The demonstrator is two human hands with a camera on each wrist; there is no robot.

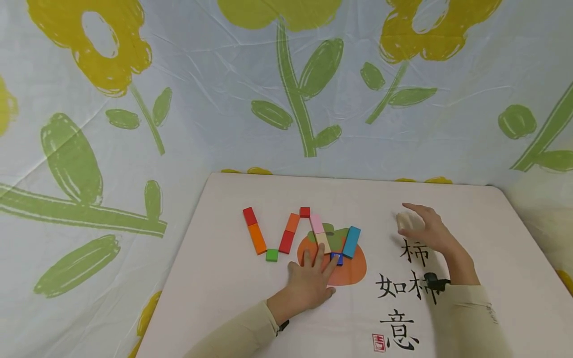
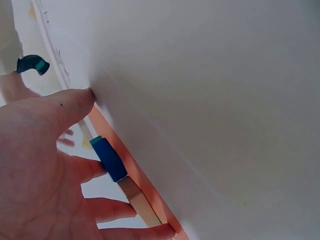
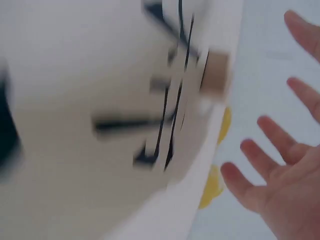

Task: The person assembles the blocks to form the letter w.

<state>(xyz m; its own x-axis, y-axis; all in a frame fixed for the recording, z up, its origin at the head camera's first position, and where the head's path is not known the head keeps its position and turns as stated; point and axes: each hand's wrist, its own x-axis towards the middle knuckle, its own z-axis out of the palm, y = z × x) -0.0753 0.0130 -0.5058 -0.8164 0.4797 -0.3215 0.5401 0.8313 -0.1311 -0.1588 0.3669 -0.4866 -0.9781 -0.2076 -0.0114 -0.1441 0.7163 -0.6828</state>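
Note:
With fingers spread, my left hand (image 1: 310, 287) lies low over the right end of a zigzag row of blocks. Its fingertips touch the beige block (image 1: 323, 242) and the dark blue cube (image 1: 336, 259); in the left wrist view the blue cube (image 2: 109, 159) stands by those fingers. A light blue block (image 1: 351, 242) leans off to the right of the cube. On the right, my right hand (image 1: 430, 229) is spread around a small wooden block (image 1: 404, 222). In the right wrist view this block (image 3: 216, 75) sits apart from the extended fingers.
Leftward, the row continues with a pink block (image 1: 316, 223), red cube (image 1: 305, 212), orange block (image 1: 293, 222), green cube (image 1: 271, 255) and others. The white tabletop (image 1: 201, 278) bears a printed persimmon (image 1: 353, 271) and black characters (image 1: 398, 328). Flowered cloth (image 1: 192, 99) hangs behind.

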